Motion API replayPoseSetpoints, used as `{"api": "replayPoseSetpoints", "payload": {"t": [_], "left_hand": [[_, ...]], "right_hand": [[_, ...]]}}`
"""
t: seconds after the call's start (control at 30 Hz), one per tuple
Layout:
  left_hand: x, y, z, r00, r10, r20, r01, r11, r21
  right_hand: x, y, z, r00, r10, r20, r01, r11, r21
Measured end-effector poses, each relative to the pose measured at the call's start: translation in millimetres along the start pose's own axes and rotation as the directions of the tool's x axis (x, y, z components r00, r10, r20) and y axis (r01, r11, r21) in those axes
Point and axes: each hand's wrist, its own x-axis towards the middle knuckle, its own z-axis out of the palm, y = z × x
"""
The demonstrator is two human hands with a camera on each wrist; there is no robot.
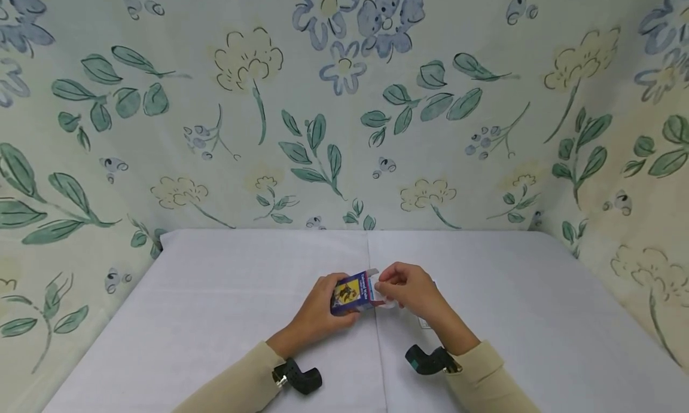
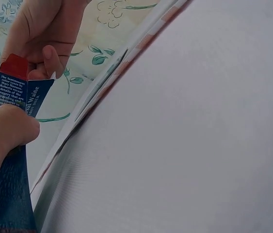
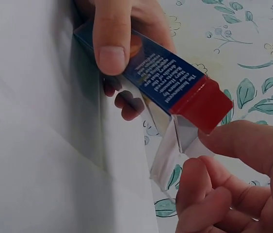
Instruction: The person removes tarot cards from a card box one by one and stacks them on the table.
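Observation:
My left hand (image 1: 317, 308) grips a small blue tarot card box (image 1: 347, 293) with a yellow picture on its front. In the left wrist view, the left thumb (image 2: 17, 126) lies across the printed side. The box is tilted, its open end towards my right hand (image 1: 411, 287). A red flap (image 3: 206, 107) stands out from that end, with a white inner flap (image 3: 187, 133) beside it. My right thumb and curled fingers are at these flaps and appear to pinch the white one. What lies inside the box is hidden.
A white cloth covers the table (image 1: 242, 269), with a crease down its middle. Partly hidden behind the right wrist lies a flat white piece with printed lines (image 1: 424, 323). A floral curtain (image 1: 344, 132) hangs behind the table. Both wrists wear black camera mounts (image 1: 304, 378).

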Motion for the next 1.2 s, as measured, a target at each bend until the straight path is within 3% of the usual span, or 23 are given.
{"api": "replayPoseSetpoints", "payload": {"t": [0.2,0.47,1.2], "left_hand": [[1.2,-0.2,-0.6,1.000,0.025,-0.016,-0.025,1.000,0.002],[2.2,2.9,0.2,1.000,0.008,-0.001,-0.008,1.000,-0.004],[-1.5,-0.4,0.9,1.000,0.004,-0.003,-0.004,1.000,-0.005]], "right_hand": [[-0.6,-1,5,1.000,0.002,0.003,-0.002,1.000,0.004],[-0.7,2,8,0.999,0.048,0.010,-0.049,0.999,0.021],[0.0,4,16,0.998,0.070,-0.011,-0.070,0.998,0.001]]}}
